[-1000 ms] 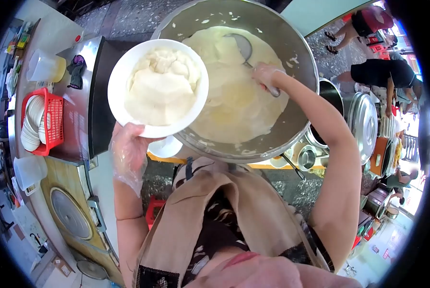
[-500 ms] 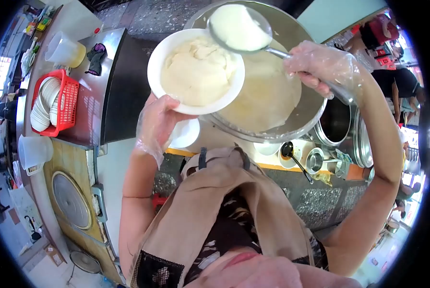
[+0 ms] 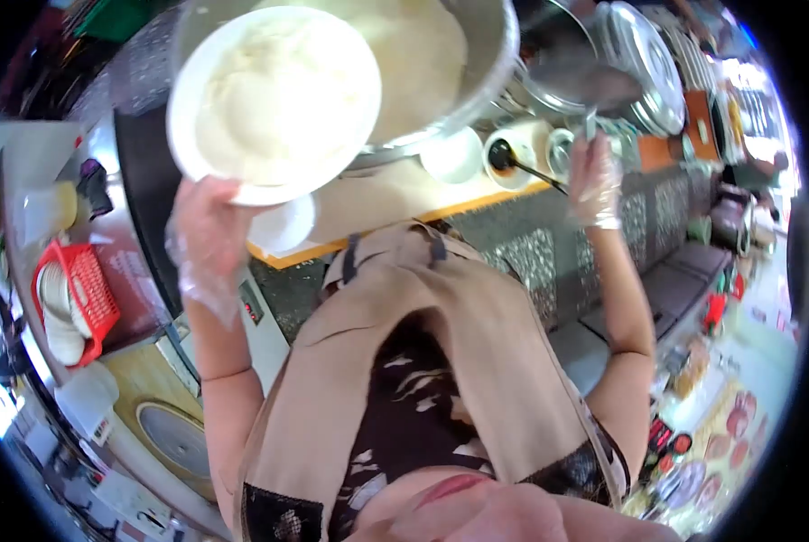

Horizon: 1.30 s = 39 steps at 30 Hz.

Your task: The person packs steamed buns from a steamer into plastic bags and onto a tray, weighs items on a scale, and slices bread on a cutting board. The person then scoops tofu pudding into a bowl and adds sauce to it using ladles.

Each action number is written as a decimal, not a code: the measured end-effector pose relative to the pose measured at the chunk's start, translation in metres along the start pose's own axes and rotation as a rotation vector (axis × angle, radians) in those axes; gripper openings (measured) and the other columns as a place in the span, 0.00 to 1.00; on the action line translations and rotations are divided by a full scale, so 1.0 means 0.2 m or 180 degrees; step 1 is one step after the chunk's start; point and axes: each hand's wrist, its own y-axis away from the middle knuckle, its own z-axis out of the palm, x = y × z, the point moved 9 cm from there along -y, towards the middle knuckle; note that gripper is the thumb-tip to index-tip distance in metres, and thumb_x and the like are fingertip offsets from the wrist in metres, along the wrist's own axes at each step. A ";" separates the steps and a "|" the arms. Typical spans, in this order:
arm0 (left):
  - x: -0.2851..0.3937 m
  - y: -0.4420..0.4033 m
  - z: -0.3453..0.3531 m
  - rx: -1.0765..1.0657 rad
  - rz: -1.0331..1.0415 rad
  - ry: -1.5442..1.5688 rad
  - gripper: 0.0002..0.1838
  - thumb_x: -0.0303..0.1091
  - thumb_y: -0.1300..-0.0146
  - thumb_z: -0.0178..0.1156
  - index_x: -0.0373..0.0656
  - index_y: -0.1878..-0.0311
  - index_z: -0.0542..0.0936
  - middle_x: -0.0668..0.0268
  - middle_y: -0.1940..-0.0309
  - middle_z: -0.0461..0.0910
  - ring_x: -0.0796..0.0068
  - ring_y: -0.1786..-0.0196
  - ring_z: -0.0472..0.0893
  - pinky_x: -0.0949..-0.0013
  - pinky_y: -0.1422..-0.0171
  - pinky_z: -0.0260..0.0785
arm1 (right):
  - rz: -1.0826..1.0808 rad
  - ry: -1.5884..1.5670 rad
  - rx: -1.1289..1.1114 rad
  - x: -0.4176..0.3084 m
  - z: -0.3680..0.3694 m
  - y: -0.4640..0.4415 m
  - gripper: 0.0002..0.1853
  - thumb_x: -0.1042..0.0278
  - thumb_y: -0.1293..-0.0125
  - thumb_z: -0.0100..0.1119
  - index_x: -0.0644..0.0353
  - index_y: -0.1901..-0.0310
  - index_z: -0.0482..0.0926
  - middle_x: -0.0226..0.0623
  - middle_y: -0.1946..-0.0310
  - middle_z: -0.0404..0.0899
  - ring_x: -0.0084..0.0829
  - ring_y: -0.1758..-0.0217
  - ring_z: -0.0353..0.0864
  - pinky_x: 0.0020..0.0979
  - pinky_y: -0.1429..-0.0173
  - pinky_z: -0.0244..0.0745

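My left hand [image 3: 210, 230], in a clear plastic glove, grips a white bowl [image 3: 184, 113] from below and by its near edge. Soft, pale curd-like food [image 3: 278, 108] fills it. Behind the bowl is a large metal pot [image 3: 484, 101] holding more of the pale food. On the right, my gloved right hand [image 3: 596, 185] is closed around the handle of a metal ladle [image 3: 608, 90]. Motion smears the ladle's head, which is beside or over a dark-looking pot [image 3: 567, 27]; whether anything is in the ladle I cannot tell.
Along the counter edge stand white bowls [image 3: 452, 158], one with a black ladle [image 3: 502, 156] in it. Metal lids [image 3: 653, 68] are at the right. A red basket [image 3: 88, 294] of white dishes sits on the left counter.
My right hand has moved the ladle away from above the bowl, toward the pot at the right. The view has shifted, and the filled bowl stays in my left hand.
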 end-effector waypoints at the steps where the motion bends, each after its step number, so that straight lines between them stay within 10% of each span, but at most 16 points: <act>1: 0.01 0.02 0.11 -0.0333 0.0034 0.0146 0.30 0.22 0.51 0.49 0.27 0.40 0.65 0.50 0.47 0.74 0.55 0.46 0.77 0.54 0.45 0.75 | 0.0409 0.0309 -0.0472 0.39 0.20 0.19 0.09 0.61 0.32 0.49 0.59 0.60 0.69 0.55 0.74 0.75 0.58 0.71 0.75 0.52 0.67 0.67; 5: -0.02 0.16 0.18 0.0536 0.0221 -0.0329 0.33 0.22 0.53 0.51 0.27 0.38 0.63 0.50 0.43 0.71 0.56 0.41 0.73 0.54 0.37 0.69 | 0.1311 0.0446 -0.2447 0.76 0.99 0.59 0.19 0.57 0.33 0.43 0.66 0.62 0.77 0.54 0.60 0.79 0.54 0.56 0.79 0.49 0.52 0.73; 7: -0.09 0.21 0.23 0.0590 0.0192 -0.0348 0.34 0.22 0.54 0.51 0.27 0.37 0.62 0.48 0.42 0.70 0.54 0.40 0.73 0.54 0.37 0.69 | -0.0128 0.0914 -0.3481 0.86 1.55 0.70 0.15 0.63 0.38 0.47 0.64 0.66 0.82 0.53 0.64 0.80 0.51 0.60 0.81 0.46 0.55 0.75; 11: -0.30 0.33 0.44 0.0490 0.0220 -0.0442 0.40 0.26 0.58 0.53 0.27 0.36 0.60 0.46 0.41 0.68 0.50 0.40 0.72 0.53 0.37 0.69 | -0.0908 0.0187 -0.3058 0.97 2.07 0.70 0.15 0.63 0.42 0.48 0.63 0.70 0.82 0.52 0.65 0.81 0.50 0.60 0.80 0.44 0.53 0.75; 13: -0.46 0.40 0.57 0.0623 0.0231 -0.0500 0.43 0.28 0.61 0.54 0.27 0.35 0.58 0.46 0.41 0.68 0.50 0.40 0.72 0.53 0.37 0.69 | -0.1255 0.0525 -0.3791 0.93 1.91 0.66 0.15 0.63 0.42 0.50 0.64 0.63 0.81 0.50 0.64 0.80 0.47 0.58 0.80 0.44 0.52 0.75; 15: -0.65 0.45 0.70 0.0699 0.0169 -0.0229 0.43 0.27 0.61 0.52 0.27 0.34 0.56 0.45 0.39 0.66 0.49 0.39 0.71 0.53 0.35 0.66 | -0.1030 0.0231 -0.2460 1.00 1.37 0.41 0.13 0.64 0.41 0.50 0.67 0.65 0.79 0.53 0.62 0.79 0.49 0.58 0.80 0.46 0.53 0.74; 16: -0.73 0.46 0.74 0.0769 0.0241 -0.0211 0.43 0.27 0.61 0.52 0.27 0.34 0.56 0.45 0.39 0.66 0.49 0.39 0.71 0.53 0.35 0.66 | 0.0305 -0.0201 -0.2159 1.21 1.15 0.29 0.12 0.64 0.41 0.51 0.64 0.65 0.79 0.52 0.60 0.78 0.49 0.54 0.78 0.44 0.49 0.72; 19: -1.05 0.50 0.90 0.0630 0.0038 0.0583 0.41 0.23 0.58 0.49 0.29 0.33 0.57 0.45 0.36 0.64 0.47 0.35 0.66 0.47 0.30 0.59 | -0.0221 0.1556 -0.2032 1.80 1.09 0.38 0.12 0.64 0.40 0.50 0.57 0.60 0.81 0.39 0.54 0.77 0.38 0.48 0.74 0.38 0.43 0.66; 23: -1.30 0.49 1.05 0.0792 0.0237 0.0727 0.41 0.22 0.58 0.48 0.29 0.33 0.56 0.46 0.35 0.62 0.47 0.34 0.65 0.48 0.28 0.56 | -0.0957 0.1525 -0.2438 2.05 1.22 0.42 0.12 0.65 0.39 0.50 0.59 0.63 0.83 0.41 0.59 0.79 0.38 0.51 0.77 0.40 0.46 0.69; 25: -1.35 0.49 1.10 0.0842 0.0280 0.0718 0.41 0.22 0.58 0.48 0.30 0.33 0.55 0.47 0.35 0.61 0.47 0.34 0.65 0.48 0.28 0.56 | -0.0158 0.0806 -0.3012 2.02 1.06 0.37 0.12 0.62 0.40 0.51 0.60 0.65 0.81 0.46 0.64 0.80 0.43 0.56 0.80 0.44 0.51 0.72; 34: -1.47 0.33 1.00 0.0805 0.0064 0.0550 0.38 0.19 0.55 0.46 0.31 0.33 0.56 0.50 0.39 0.66 0.53 0.39 0.72 0.52 0.38 0.71 | -0.0853 0.0284 -0.2769 1.44 -0.22 -0.22 0.20 0.49 0.43 0.59 0.62 0.72 0.77 0.49 0.75 0.78 0.51 0.66 0.79 0.46 0.58 0.72; 39: -1.50 0.22 0.99 0.0760 0.0015 0.0545 0.39 0.19 0.56 0.47 0.29 0.35 0.54 0.44 0.45 0.69 0.47 0.51 0.79 0.54 0.60 0.83 | -0.1052 -0.0038 -0.2512 1.08 -0.38 -0.58 0.18 0.54 0.42 0.57 0.64 0.63 0.75 0.49 0.71 0.71 0.46 0.63 0.71 0.42 0.58 0.66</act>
